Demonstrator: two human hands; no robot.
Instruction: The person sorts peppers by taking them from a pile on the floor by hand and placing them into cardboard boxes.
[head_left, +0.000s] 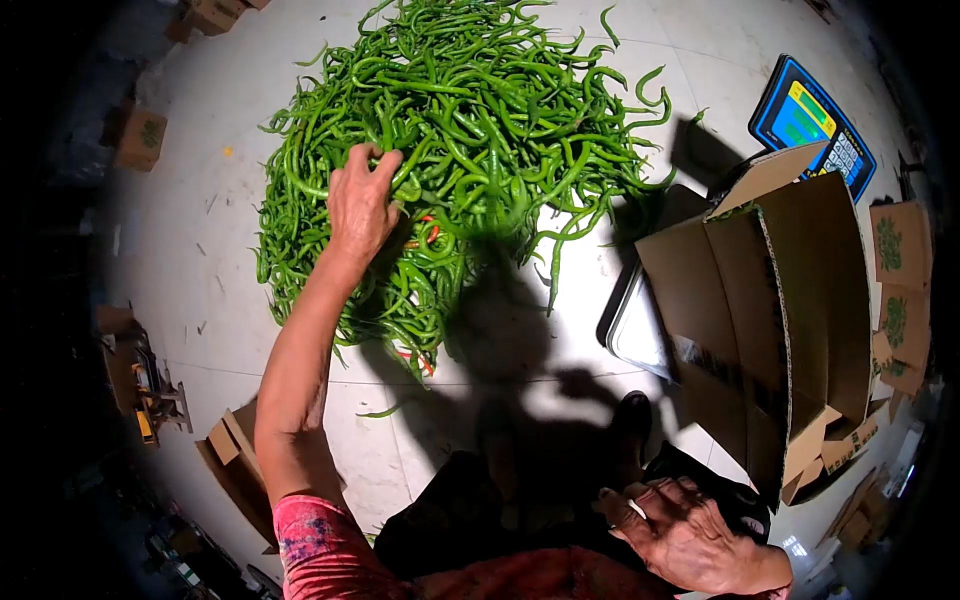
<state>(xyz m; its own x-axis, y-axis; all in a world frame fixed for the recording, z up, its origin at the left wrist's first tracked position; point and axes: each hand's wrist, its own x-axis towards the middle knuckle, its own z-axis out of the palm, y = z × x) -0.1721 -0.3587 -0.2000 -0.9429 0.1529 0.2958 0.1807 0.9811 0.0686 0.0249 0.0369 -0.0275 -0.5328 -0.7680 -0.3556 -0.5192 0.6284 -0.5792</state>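
A large heap of long green peppers [480, 120] lies on the pale tiled floor, with a few red ones [432, 235] among them. My left hand [362, 200] reaches onto the left part of the heap, its fingers curled round green peppers. At the lower right, my right hand [685, 530] is near my body over dark clothing, away from the heap. Its fingers are bent and partly spread, with nothing visible in them.
An open cardboard box [700, 320] stands at the right on a metal scale platform [640, 325]. Behind it is a blue scale display [815, 125]. More cardboard [235, 450] lies at the lower left, and flattened boxes [903, 290] stand at the far right.
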